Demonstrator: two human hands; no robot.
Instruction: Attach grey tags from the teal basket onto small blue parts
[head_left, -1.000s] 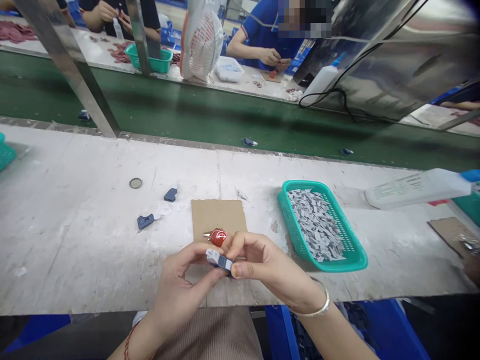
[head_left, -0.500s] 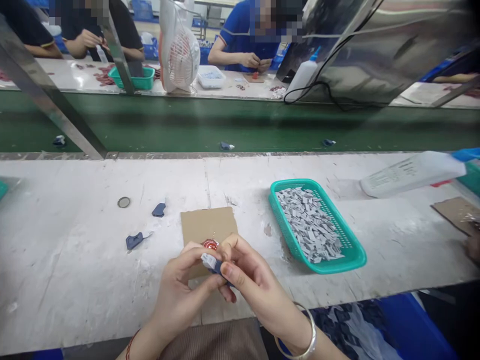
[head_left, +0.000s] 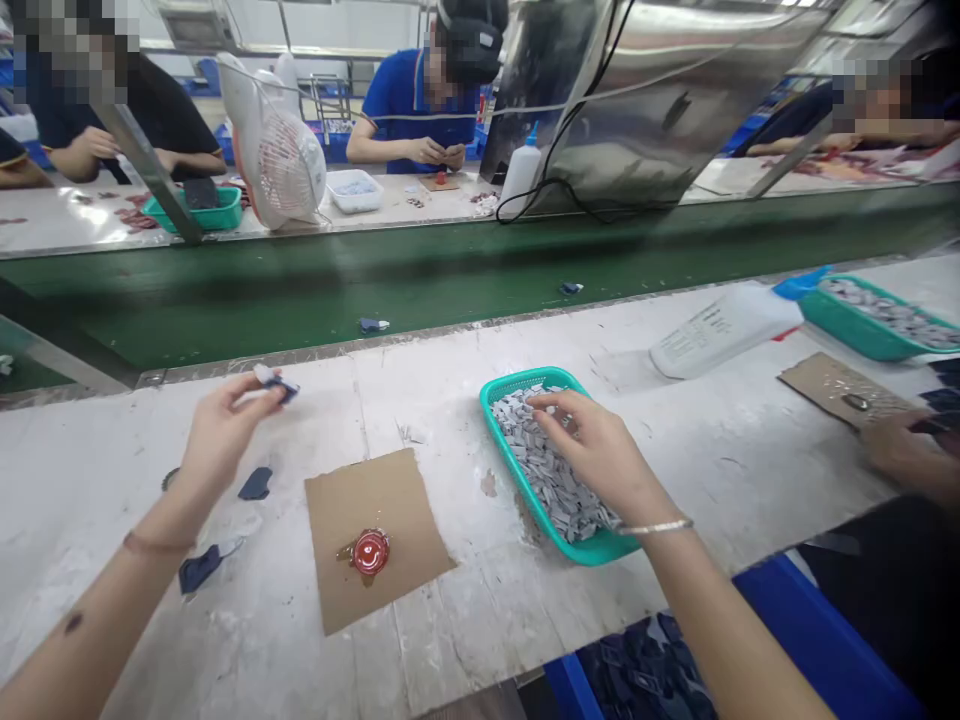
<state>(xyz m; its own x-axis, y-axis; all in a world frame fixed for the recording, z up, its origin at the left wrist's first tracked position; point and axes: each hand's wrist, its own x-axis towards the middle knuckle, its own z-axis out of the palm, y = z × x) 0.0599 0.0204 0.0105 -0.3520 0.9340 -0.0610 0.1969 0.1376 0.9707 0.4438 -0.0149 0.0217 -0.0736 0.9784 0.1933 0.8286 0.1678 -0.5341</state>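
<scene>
My left hand is raised over the left part of the table, pinching a small dark blue and grey piece between thumb and fingertips. My right hand reaches into a green basket of small grey pieces; its fingers touch or hover just over them, and whether one is held is too small to tell. Between my hands lies a cardboard square bearing a red cap with glossy liquid. Two dark blue pieces rest on the table beneath my left forearm.
A white bottle with a blue tip leans at the right, near another green basket and a person's hand by cardboard. Beyond the table edge runs a green belt with small dark pieces. A blue bin sits below.
My hands have parted. The left moved up and left with the blue and grey piece; the right let go of it and moved to the basket. The view has shifted right.
</scene>
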